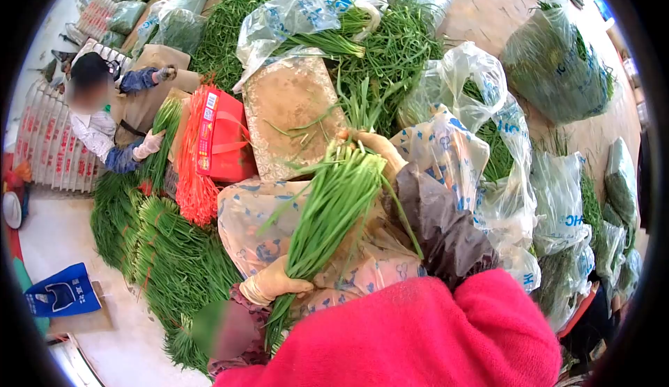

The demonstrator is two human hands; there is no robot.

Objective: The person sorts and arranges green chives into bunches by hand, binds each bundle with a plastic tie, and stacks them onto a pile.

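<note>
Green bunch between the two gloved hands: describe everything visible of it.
The green bunch looks fresh: long, narrow leaves with pale stem ends, no tie showing. It slants over printed plastic sheeting, pale ends uppermost in the picture. The left hand grips its leafy lower part; the right hand is at the pale ends, its grip unclear. Some leaves stray rightward.

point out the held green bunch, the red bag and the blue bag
green bunch [336, 202], head view: middle of its leafy stalks
red bag [231, 135], head view: middle of its broad face, by the handle
blue bag [64, 291], head view: middle of its printed face
</note>
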